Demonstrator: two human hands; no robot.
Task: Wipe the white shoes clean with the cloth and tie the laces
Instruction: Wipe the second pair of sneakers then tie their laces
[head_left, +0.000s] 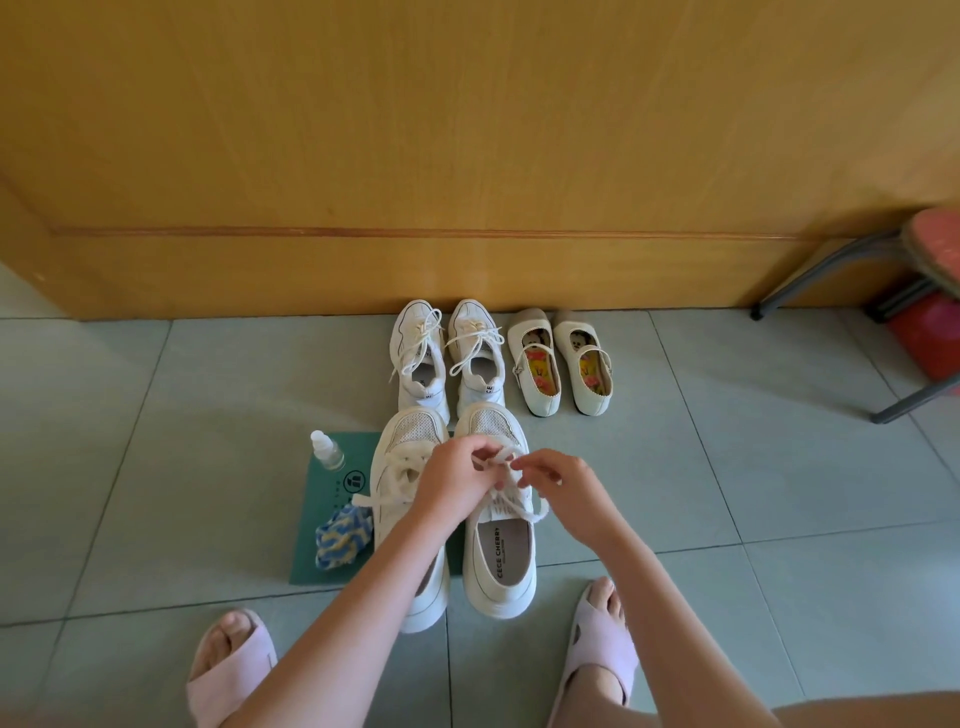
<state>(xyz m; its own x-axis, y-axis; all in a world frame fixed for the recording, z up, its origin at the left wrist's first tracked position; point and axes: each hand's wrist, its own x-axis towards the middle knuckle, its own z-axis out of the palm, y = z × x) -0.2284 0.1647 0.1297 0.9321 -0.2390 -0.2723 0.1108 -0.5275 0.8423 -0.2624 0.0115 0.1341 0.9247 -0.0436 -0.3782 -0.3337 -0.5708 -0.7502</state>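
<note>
Both hands met over the right-side white shoe (500, 551), left hand (457, 480) and right hand (558, 480) each apparently pinching its lace (524, 506), forearms angled inward.

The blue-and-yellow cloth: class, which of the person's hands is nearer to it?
Left. The left hand pinches the laces just up and right of the cloth; the right hand pinches them too, farther right still.

Bright, even daylight; soft shadows; wide-angle bending at edges; hands slightly motion-blurred; corners soft.
</note>
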